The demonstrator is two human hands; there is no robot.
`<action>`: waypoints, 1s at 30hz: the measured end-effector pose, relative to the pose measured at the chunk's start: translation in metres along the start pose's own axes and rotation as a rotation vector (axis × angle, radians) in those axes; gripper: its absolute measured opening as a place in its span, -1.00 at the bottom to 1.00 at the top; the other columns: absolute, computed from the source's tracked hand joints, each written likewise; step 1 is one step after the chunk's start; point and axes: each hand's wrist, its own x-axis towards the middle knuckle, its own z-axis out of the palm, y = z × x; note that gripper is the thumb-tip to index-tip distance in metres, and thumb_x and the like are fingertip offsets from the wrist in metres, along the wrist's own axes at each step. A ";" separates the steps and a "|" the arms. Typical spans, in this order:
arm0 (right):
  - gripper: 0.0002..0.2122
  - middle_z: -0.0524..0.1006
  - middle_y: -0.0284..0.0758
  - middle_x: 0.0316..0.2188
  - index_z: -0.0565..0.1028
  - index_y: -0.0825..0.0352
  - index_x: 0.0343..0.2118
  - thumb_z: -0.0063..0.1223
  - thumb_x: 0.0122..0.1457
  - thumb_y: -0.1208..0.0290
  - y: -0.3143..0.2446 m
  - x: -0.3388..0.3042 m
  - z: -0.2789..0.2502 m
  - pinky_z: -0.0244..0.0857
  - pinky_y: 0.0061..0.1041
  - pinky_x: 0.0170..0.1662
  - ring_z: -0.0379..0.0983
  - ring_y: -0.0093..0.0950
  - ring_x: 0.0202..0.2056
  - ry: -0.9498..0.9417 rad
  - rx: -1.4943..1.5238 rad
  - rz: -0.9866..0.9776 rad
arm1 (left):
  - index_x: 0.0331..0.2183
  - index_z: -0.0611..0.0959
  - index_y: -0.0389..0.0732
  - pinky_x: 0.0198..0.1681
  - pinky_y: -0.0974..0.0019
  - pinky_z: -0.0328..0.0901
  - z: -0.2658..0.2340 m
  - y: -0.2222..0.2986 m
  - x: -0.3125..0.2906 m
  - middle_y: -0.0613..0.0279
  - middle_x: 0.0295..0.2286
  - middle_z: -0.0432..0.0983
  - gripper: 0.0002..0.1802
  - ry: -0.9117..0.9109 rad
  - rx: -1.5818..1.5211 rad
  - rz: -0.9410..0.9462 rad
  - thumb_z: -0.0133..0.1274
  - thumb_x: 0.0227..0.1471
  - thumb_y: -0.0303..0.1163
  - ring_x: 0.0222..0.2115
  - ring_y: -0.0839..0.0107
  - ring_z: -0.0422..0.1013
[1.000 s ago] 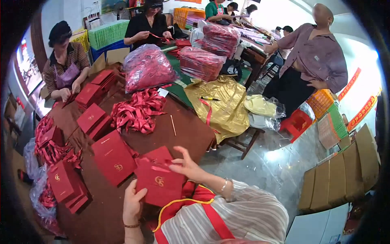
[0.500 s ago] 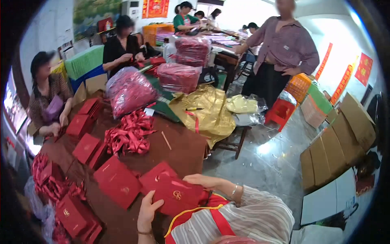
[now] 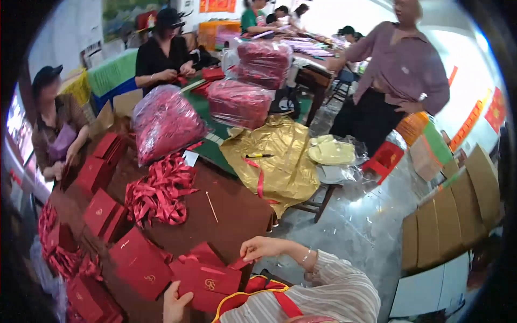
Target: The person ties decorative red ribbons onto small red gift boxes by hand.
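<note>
A red paper gift bag (image 3: pixel 214 286) with a gold emblem lies before me at the table's near edge. At its left edge, my left hand (image 3: pixel 176 306) grips it, thumb on top and fingers underneath. Above its upper right corner, my right hand (image 3: pixel 263 249) pinches a red ribbon (image 3: pixel 239 264), whose lower end meets the bag. Another red bag (image 3: pixel 141 264) lies flat to the left, partly under further red pieces. A loose heap of red ribbons (image 3: pixel 161 189) is farther up the table.
Stacks of red bags (image 3: pixel 103 215) line the table's left side. A thin stick (image 3: pixel 212 207) lies on the brown tabletop (image 3: pixel 231 218). Beyond are gold sheeting (image 3: pixel 274 161) and plastic-wrapped red bundles (image 3: pixel 239 102). Co-workers sit at the left; a person stands at the right near cartons (image 3: pixel 452 215).
My right hand has lifted from the bag's upper edge and now pinches a red ribbon there. My left hand keeps its hold on the bag. The whole view has shifted slightly.
</note>
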 end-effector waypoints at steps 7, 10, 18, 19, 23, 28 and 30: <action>-0.77 0.44 -0.40 -0.52 0.32 0.32 -0.19 -0.05 0.13 0.37 -0.024 0.043 -0.024 0.26 -0.66 -0.49 0.36 -0.66 -0.56 -0.264 0.168 -0.105 | -0.16 0.44 -0.39 -0.13 0.41 0.23 0.008 -0.012 -0.015 0.20 -0.26 0.43 -0.56 0.313 0.168 0.209 0.07 -0.16 -0.45 -0.23 0.43 0.36; -0.75 0.47 -0.35 -0.51 0.31 0.36 -0.19 0.03 0.05 0.53 -0.051 0.052 -0.033 0.32 -0.62 -0.44 0.44 -0.56 -0.52 -0.131 0.170 -0.056 | -0.13 0.43 -0.38 -0.09 0.40 0.19 0.059 0.021 -0.004 0.21 -0.23 0.41 -0.56 0.450 -0.028 0.248 0.02 -0.10 -0.41 -0.19 0.46 0.32; -0.79 0.50 -0.21 -0.32 0.33 0.31 -0.19 -0.03 0.08 0.59 -0.040 0.095 -0.031 0.40 -0.59 -0.34 0.48 -0.49 -0.39 -0.091 0.606 -0.225 | -0.09 0.38 -0.36 -0.07 0.40 0.21 0.039 -0.039 -0.029 0.19 -0.19 0.42 -0.55 0.610 -0.178 0.255 0.02 -0.09 -0.53 -0.18 0.47 0.34; -0.81 0.50 -0.20 -0.32 0.34 0.31 -0.21 -0.03 0.09 0.58 -0.038 0.099 -0.028 0.40 -0.61 -0.36 0.48 -0.51 -0.40 -0.110 0.618 -0.238 | -0.08 0.37 -0.36 -0.06 0.40 0.20 0.040 -0.041 -0.035 0.19 -0.18 0.42 -0.54 0.630 -0.183 0.261 0.02 -0.09 -0.53 -0.17 0.46 0.34; -0.85 0.51 -0.16 -0.32 0.37 0.32 -0.26 -0.02 0.09 0.57 -0.030 0.096 -0.015 0.42 -0.63 -0.39 0.50 -0.52 -0.40 -0.041 0.549 -0.263 | -0.08 0.37 -0.37 -0.05 0.40 0.20 0.050 -0.050 -0.050 0.18 -0.17 0.42 -0.54 0.651 -0.226 0.291 0.03 -0.09 -0.53 -0.16 0.45 0.34; -0.81 0.50 -0.15 -0.30 0.36 0.34 -0.21 -0.02 0.08 0.57 -0.021 0.092 0.006 0.43 -0.61 -0.33 0.49 -0.50 -0.37 -0.021 0.586 -0.297 | -0.08 0.38 -0.37 -0.05 0.39 0.20 0.050 -0.060 -0.067 0.17 -0.17 0.41 -0.55 0.674 -0.175 0.327 0.03 -0.08 -0.53 -0.16 0.46 0.33; -0.78 0.50 -0.14 -0.28 0.34 0.36 -0.18 -0.03 0.08 0.58 -0.022 0.090 0.010 0.42 -0.58 -0.28 0.49 -0.49 -0.35 0.016 0.580 -0.314 | -0.09 0.38 -0.37 -0.05 0.40 0.19 0.049 -0.057 -0.069 0.18 -0.17 0.42 -0.56 0.653 -0.183 0.324 0.03 -0.08 -0.54 -0.17 0.47 0.33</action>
